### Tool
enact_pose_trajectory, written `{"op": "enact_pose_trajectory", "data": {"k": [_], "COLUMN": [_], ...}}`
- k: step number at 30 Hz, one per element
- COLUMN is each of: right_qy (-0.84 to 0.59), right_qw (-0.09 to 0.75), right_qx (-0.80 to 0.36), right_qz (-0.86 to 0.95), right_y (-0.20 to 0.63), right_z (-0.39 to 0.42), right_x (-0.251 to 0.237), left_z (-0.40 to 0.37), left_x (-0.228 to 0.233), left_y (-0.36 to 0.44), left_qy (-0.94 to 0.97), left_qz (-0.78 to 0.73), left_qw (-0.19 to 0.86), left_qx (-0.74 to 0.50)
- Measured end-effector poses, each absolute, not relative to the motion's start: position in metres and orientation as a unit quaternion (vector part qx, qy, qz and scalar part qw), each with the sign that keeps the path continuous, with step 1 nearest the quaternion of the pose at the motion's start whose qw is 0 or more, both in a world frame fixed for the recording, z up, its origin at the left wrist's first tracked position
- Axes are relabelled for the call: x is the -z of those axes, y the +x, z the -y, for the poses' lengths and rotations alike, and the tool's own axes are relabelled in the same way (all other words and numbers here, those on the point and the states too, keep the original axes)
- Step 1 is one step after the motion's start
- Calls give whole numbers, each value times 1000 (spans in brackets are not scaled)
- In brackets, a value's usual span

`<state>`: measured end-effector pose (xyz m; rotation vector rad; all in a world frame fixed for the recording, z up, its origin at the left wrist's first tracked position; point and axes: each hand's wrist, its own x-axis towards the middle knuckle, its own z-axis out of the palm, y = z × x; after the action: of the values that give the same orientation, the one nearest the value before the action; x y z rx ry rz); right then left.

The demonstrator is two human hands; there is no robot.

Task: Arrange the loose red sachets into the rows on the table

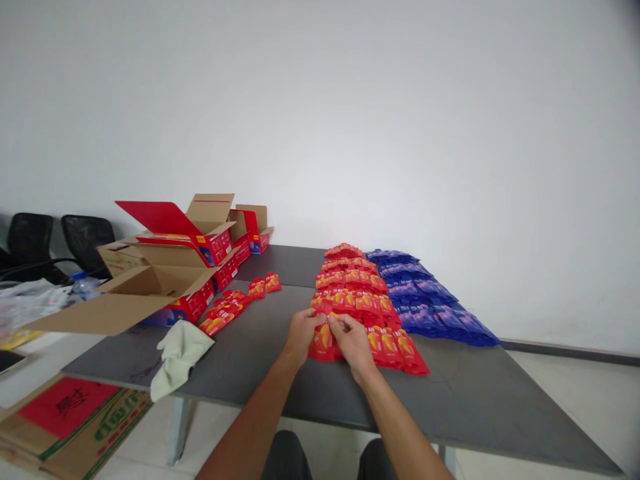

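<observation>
- The left hand [301,331] and the right hand [353,339] meet at the near end of a long spread of red foil sachets [356,300], fingers pinched together on one small red sachet [325,328] held between them.
- That sachet sits just above the front row of the red spread, close to the near edge of the dark grey tabletop [465,393].
- A parallel spread of blue foil sachets [427,303] lies touching the red one on its right side.
- To the left, a few loose red sachets [227,310] lie beside open cardboard cartons with red printed sides [170,280].
- A pale green cloth [179,353] drapes over the table's left edge.
- Two black mesh chairs [55,243] stand against the white wall.
</observation>
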<state>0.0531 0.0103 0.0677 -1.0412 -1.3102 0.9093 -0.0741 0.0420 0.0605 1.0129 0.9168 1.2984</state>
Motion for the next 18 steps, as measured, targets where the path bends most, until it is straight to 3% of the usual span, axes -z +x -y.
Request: {"op": "enact_pose_trajectory", "data": {"k": [11,18], "right_qy": [-464,-478], "right_qw": [579,592], "right_qx": [-373,-314], "right_qz": [558,568], "right_y": [52,59], "right_z": [-9,-15], "right_x": [-59,-70], "left_z": [-41,-37], "left_x": [-56,-51], "left_y": [-67,-64], "left_qy": [578,636], "left_qz": [-473,-457], "left_qw": [386,383], "left_qx": [-541,-489]}}
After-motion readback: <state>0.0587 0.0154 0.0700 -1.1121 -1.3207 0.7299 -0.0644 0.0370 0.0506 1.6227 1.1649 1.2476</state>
